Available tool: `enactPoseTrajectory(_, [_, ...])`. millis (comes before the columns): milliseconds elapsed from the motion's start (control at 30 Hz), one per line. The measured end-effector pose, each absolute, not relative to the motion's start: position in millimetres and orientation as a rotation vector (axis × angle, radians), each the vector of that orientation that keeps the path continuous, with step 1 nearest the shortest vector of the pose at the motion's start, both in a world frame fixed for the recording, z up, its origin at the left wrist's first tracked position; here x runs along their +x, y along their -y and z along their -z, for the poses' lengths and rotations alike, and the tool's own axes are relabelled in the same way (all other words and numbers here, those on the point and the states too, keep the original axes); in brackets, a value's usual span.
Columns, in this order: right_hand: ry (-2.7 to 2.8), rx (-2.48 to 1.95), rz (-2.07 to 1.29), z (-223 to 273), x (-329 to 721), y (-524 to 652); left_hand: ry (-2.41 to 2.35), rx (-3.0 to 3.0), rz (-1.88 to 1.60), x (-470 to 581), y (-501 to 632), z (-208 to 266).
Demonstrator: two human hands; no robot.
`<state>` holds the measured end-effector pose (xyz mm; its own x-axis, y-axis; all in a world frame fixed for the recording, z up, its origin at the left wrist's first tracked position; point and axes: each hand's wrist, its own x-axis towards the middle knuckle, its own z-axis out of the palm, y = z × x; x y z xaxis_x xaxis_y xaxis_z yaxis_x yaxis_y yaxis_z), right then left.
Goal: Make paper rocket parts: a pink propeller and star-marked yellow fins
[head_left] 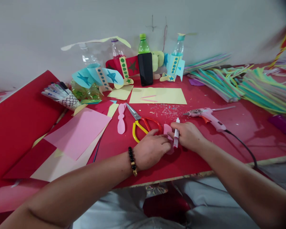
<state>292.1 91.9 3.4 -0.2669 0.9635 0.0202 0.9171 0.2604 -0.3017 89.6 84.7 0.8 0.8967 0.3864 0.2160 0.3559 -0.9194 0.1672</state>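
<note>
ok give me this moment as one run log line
left hand: on pink paper cutout; right hand: holding white marker; scissors: lying by left hand; glue gun: lying beyond right hand

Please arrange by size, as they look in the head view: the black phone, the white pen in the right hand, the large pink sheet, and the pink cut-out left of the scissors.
1. Pink sheet
2. Black phone
3. Pink cut-out and white pen: too alike to rank

Pink cutout [167, 128]; white marker [176, 134]; scissor handles [141, 127] red, yellow.
</note>
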Motion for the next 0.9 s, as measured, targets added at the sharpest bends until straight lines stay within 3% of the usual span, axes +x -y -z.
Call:
enactPoseTrajectory(633, [2.338,-1.750,-0.372,-5,297,-92,-0.584,2.884,-0.390,88,-83,-1])
enactPoseTrajectory(900, [2.195,-1.670,-0.615,-12,302,-95,-0.603,2.893,-0.332,89,-84,-7])
